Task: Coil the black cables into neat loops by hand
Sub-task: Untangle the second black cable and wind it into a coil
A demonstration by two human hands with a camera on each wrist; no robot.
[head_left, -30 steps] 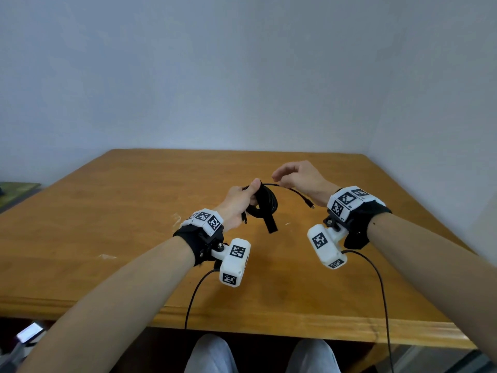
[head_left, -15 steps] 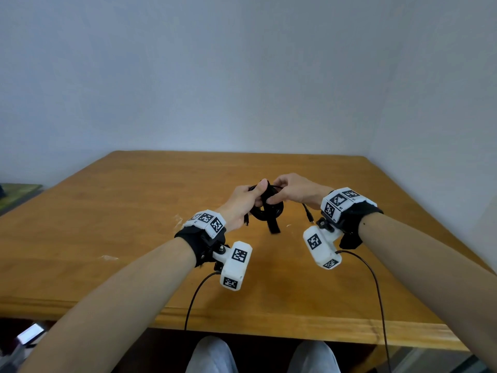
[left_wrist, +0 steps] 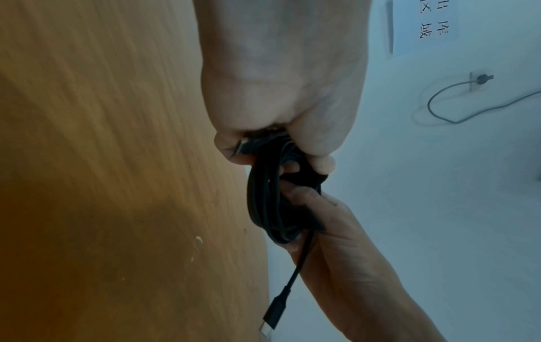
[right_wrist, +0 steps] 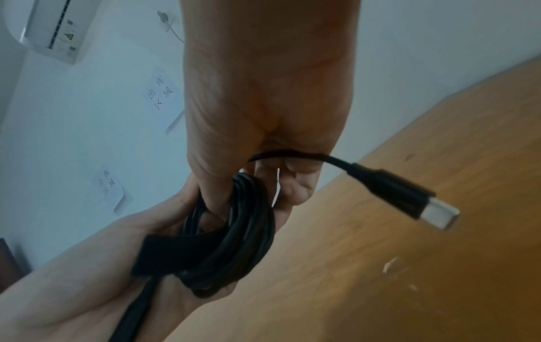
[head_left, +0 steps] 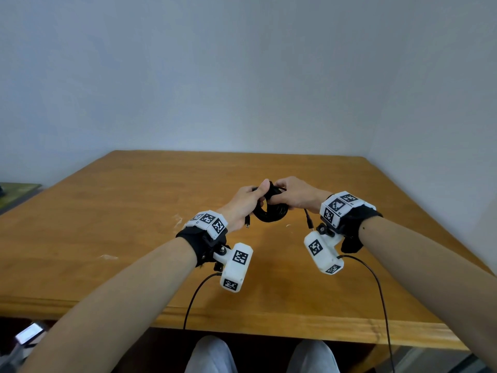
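Observation:
A black cable, wound into a small coil [head_left: 270, 212] [left_wrist: 265, 203] [right_wrist: 234, 243], is held above the wooden table [head_left: 134, 211] between both hands. My left hand [head_left: 246, 201] [left_wrist: 281, 129] grips the coil's left side, thumb on top. My right hand [head_left: 293, 196] [right_wrist: 249, 166] grips the coil's top right, fingers curled round the strands. A flat black strap [right_wrist: 175, 250] wraps across the coil. One plug end [head_left: 309, 223] [right_wrist: 409, 199] hangs free under my right hand. Another plug [head_left: 247, 223] [left_wrist: 243, 145] sticks out below my left hand.
The table's front edge [head_left: 242, 316] runs just in front of my knees. Thin black wires [head_left: 376, 292] trail from the wrist cameras over that edge. Walls close the table's far and right sides. A phone-like device [head_left: 28, 332] lies low at the left.
My right hand moved left from apart and closed onto the coil. The coil's strap no longer hangs down below it. The free plug end now dangles under my right wrist.

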